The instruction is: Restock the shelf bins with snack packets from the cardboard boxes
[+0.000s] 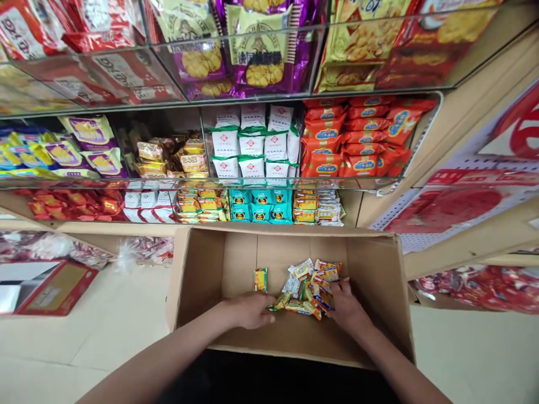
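Observation:
An open cardboard box (pixel 197 280) stands on the floor below me. A small heap of yellow and white snack packets (pixel 309 283) lies on its bottom, with one packet (pixel 260 279) apart to the left. My left hand (pixel 249 310) rests on the box bottom at the heap's left edge, its fingers curled round the nearest packets. At the right edge of the heap my right hand (pixel 346 306) has its fingers closed on several packets.
Glass shelves (pixel 269 182) packed with snack packets rise behind the box. A red carton (pixel 56 289) and bagged goods lie on the pale floor at left. A wooden shelf unit (pixel 463 241) with red packaging stands at right.

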`<move>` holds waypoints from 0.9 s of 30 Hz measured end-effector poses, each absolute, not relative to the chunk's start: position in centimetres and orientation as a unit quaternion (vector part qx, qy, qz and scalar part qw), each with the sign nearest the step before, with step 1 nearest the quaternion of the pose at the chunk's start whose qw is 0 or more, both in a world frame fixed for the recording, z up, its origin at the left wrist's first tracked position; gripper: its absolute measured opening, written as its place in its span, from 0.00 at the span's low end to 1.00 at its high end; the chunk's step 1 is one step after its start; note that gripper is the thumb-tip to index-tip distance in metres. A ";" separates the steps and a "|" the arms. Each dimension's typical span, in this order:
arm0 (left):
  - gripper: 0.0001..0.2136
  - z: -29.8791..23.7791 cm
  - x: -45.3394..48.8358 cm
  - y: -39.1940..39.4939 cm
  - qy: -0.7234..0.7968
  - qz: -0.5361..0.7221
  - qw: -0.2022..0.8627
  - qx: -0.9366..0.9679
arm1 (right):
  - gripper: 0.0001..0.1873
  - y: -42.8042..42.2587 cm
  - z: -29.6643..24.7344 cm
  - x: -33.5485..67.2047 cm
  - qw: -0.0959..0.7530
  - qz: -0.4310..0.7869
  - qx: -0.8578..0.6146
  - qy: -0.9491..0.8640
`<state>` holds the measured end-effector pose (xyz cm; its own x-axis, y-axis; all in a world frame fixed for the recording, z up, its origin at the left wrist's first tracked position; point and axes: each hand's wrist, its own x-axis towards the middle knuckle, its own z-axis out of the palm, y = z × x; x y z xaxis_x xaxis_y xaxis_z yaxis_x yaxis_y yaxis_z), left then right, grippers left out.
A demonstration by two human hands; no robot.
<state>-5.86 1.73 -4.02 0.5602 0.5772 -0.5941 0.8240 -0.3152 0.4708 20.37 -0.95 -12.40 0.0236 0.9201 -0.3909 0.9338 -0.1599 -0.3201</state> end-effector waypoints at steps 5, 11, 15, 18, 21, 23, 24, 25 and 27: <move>0.20 -4.9 -5.5 0.9 0.437 -0.185 0.386 0.791 | 0.42 -0.3 -12.3 20.7 0.024 -0.193 0.693 0.694; 0.18 -8.9 -6.3 -1.0 0.485 -0.115 0.401 0.768 | 0.37 0.5 -12.2 20.4 0.053 -0.240 0.663 0.707; 0.17 -9.1 -6.2 -1.3 0.499 -0.090 0.397 0.765 | 0.35 0.3 -10.7 20.1 0.073 -0.249 0.667 0.698; 0.14 -5.7 -6.2 -0.5 0.430 0.036 0.357 0.828 | 0.19 -0.3 -6.9 19.9 0.000 -0.250 0.619 0.744; 0.13 -0.4 -7.0 2.0 0.417 0.235 0.176 0.860 | 0.13 -0.2 -1.2 20.0 -0.187 -0.177 0.537 0.803; 0.11 2.9 -7.8 5.0 0.439 0.291 0.062 0.847 | 0.16 1.3 2.0 20.7 -0.258 -0.082 0.530 0.804; 0.11 4.1 -8.2 6.7 0.452 0.289 0.031 0.843 | 0.17 2.6 3.2 21.1 -0.265 -0.053 0.533 0.802; 0.12 5.0 -8.5 8.5 0.460 0.265 0.019 0.847 | 0.19 4.2 3.9 21.6 -0.254 -0.047 0.542 0.800; 0.14 6.0 -8.8 11.6 0.467 0.161 0.034 0.869 | 0.23 8.1 4.1 22.5 -0.179 -0.092 0.583 0.787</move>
